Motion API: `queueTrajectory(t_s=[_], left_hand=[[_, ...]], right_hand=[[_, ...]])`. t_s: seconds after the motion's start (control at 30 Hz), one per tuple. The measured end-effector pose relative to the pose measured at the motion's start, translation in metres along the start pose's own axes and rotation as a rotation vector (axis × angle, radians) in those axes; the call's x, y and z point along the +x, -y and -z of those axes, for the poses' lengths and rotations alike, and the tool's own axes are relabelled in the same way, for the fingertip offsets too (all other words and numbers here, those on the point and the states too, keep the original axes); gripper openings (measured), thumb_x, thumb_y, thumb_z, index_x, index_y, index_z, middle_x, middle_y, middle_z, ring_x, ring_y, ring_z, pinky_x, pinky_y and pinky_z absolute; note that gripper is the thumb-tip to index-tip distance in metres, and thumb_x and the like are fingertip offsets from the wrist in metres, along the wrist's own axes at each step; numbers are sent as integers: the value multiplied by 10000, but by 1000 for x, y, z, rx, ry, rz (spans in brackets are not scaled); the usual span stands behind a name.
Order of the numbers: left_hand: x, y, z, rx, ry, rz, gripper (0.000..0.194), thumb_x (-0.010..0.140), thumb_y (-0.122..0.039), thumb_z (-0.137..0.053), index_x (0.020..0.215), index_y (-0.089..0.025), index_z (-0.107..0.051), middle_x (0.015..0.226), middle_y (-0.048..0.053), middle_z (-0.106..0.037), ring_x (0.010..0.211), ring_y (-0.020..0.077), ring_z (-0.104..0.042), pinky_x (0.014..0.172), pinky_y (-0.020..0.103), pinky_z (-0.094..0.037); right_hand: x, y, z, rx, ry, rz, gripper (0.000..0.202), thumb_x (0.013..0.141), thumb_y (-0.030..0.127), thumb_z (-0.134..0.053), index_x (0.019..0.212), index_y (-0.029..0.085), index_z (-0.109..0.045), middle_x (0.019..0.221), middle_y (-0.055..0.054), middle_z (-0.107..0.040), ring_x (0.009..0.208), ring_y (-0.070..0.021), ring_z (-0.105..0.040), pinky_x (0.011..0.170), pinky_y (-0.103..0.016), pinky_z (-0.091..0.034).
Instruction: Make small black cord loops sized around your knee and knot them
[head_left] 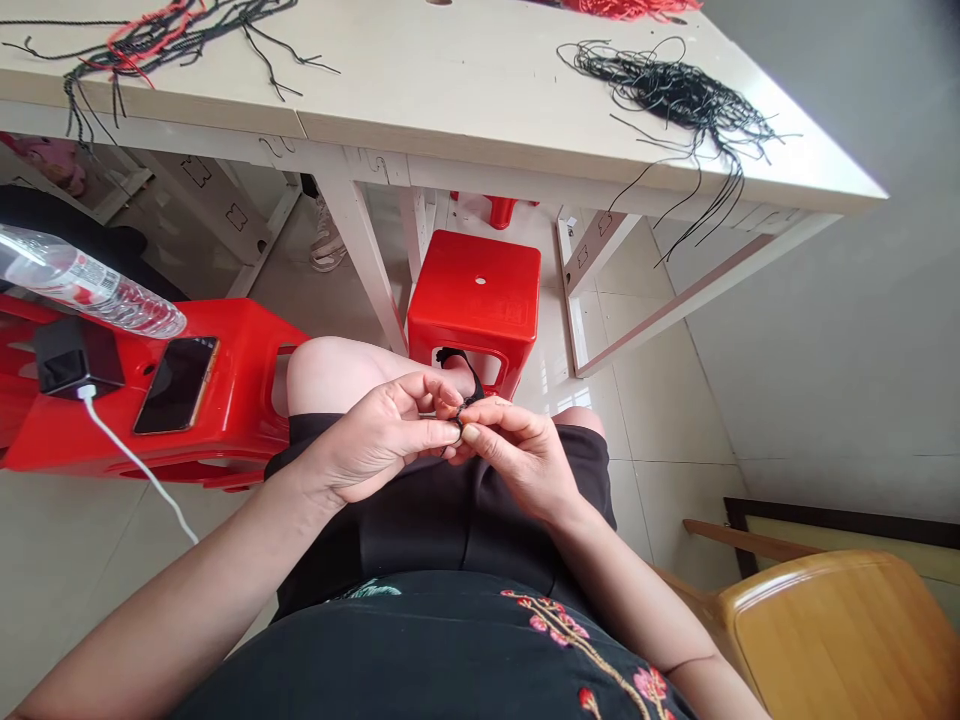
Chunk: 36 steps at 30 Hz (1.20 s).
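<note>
Embroidered cloth lay nearest; beyond, forearms converging, I saw the left hand and right hand pinch black cord between near-closed fingertips.

A phone and a black block rest on the red stool left of the left hand.

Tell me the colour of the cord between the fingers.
The cord is black; head view.

- pale table: black cord bundle at right, ends hanging over the edge; red strands behind; black-and-red cords left
- red stool: clear bottle, phone, black box
</note>
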<state>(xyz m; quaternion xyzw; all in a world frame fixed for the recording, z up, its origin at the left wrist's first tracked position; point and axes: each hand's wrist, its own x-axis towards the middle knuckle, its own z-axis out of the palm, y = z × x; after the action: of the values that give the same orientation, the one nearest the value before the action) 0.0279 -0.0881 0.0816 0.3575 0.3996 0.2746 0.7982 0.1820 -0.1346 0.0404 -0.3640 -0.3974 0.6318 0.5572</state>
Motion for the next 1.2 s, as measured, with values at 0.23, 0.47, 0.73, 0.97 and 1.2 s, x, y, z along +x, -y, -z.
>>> queueTrajectory(t_s=[0.23,0.47,0.73,0.97,1.2], left_hand=[[2,5,-3,70,-127,-79,200,574,-41,-727,694,-156,-614,653,-51,-569,595,63,-568,589,195,-516],[1,7,-4,68,-158,-90,215,553,-69,-763,694,-147,-621,660,-39,-596,601,74,-591,553,183,-521],[4,7,-7,-11,-166,-69,272,542,-157,-839,679,-136,-605,679,-19,-627,628,92,-622,588,206,-561],[5,10,-12,15,-145,-141,238,571,-222,-829,718,-133,-665,723,-1,-662,701,116,-641,677,240,-566],[6,8,-8,224,-179,-252,191,666,-303,-771,737,-158,-669,721,8,-657,677,112,-597,648,235,-510]], right_hand=[[1,0,1,-332,-24,179,53,801,252,-668,836,237,-706,806,-19,-654,756,-140,-641,731,-306,-555],[1,-2,4,-219,9,77,102,792,300,-674,858,226,-697,829,-9,-662,716,-134,-654,713,-302,-558],[-1,2,-2,-614,-87,388,88,867,226,-570,788,220,-609,748,-15,-655,729,-137,-597,694,-289,-498],[0,1,-4,-790,-151,438,136,884,195,-476,751,216,-490,720,-10,-551,660,-124,-520,611,-264,-448],[2,0,-2,-746,-83,360,129,892,224,-459,764,215,-470,746,-12,-530,678,-124,-492,649,-271,-438]])
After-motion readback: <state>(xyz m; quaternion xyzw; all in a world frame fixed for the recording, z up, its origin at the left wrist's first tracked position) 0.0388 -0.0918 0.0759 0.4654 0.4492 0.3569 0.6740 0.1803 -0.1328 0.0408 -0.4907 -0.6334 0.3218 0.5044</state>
